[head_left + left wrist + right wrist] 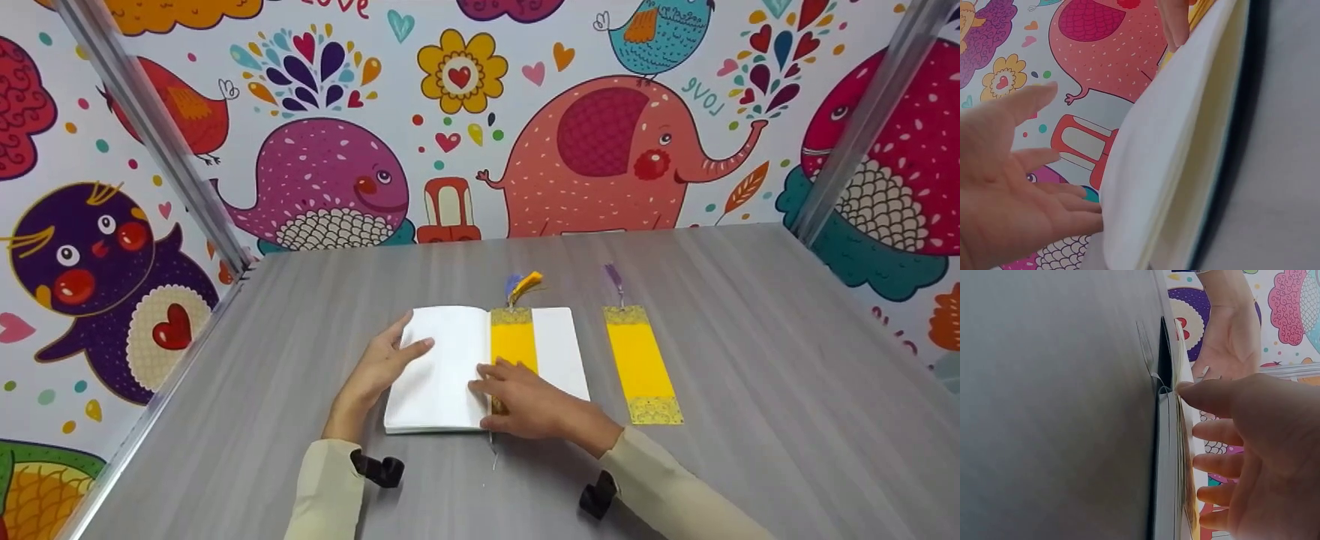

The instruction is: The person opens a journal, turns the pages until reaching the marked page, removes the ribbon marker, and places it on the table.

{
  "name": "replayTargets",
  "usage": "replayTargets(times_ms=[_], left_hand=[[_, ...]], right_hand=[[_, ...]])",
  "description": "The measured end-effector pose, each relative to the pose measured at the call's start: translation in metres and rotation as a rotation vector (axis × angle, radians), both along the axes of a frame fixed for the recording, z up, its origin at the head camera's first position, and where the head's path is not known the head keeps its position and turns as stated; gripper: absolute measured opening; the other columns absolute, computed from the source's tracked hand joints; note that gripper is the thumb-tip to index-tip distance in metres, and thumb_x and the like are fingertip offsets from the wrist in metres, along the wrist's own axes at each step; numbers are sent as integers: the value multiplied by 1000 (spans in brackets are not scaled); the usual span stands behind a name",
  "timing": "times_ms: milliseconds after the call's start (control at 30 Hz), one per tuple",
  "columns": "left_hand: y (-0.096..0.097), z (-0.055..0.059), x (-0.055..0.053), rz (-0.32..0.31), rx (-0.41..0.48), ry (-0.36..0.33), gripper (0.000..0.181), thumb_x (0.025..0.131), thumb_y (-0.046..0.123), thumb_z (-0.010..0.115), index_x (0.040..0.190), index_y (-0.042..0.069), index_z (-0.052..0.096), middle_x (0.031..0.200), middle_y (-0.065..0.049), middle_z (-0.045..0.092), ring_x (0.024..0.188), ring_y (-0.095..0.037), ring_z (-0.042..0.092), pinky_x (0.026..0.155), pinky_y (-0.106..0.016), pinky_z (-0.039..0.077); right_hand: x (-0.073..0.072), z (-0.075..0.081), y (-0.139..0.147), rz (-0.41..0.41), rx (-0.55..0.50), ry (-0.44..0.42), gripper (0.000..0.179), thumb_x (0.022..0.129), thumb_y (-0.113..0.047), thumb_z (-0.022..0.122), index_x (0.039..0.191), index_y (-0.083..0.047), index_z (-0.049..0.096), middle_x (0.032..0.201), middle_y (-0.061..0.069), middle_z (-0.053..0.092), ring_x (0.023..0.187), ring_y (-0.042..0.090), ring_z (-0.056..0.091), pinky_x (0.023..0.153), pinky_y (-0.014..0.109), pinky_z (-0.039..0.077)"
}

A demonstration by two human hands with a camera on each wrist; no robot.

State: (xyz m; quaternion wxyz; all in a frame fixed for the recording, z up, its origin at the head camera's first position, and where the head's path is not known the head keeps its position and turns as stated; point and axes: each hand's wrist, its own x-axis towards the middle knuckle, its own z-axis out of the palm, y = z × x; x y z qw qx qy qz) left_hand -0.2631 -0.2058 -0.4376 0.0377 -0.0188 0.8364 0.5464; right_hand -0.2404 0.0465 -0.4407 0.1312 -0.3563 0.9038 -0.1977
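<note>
An open notebook (442,382) with blank white pages lies on the grey table. A yellow bookmark (513,343) with patterned ends lies along the right-hand page beside the middle fold. At its top are a blue and an orange tassel (527,283). My left hand (375,367) is at the notebook's left edge, thumb over the page and fingers extended. The right hand (529,401) rests its fingertips near the fold and covers the bookmark's lower part. In the right wrist view the right fingers (1216,464) are spread against the pages (1176,439).
A second yellow bookmark (641,360) with a purple tassel (613,277) lies flat to the right of the notebook. A thin ribbon (493,450) sticks out below the fold. Printed cartoon walls (480,150) and metal posts (150,127) border the table (735,300).
</note>
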Motion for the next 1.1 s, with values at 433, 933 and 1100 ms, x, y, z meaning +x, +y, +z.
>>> replayTargets(times_ms=[433,933,1100], left_hand=[[16,-5,6,-111,-332,-43,72,88,23,77,151,7,45,165,-27,15,153,-48,15,123,-60,18],[20,-9,10,-234,-512,-107,78,89,35,75,153,8,40,165,-30,9,151,-56,2,120,-70,13],[19,-8,11,-283,-546,-106,84,89,38,74,155,5,34,164,-33,5,149,-59,-1,119,-71,11]], right_hand=[[-4,-1,3,48,26,20,57,97,-38,65,148,-19,51,160,10,40,150,38,33,121,62,25],[-3,-3,5,77,24,72,56,96,-36,66,147,-16,53,159,12,42,148,39,36,120,61,29],[-3,-3,6,80,26,73,56,96,-37,66,147,-16,53,158,11,43,148,39,37,120,60,29]])
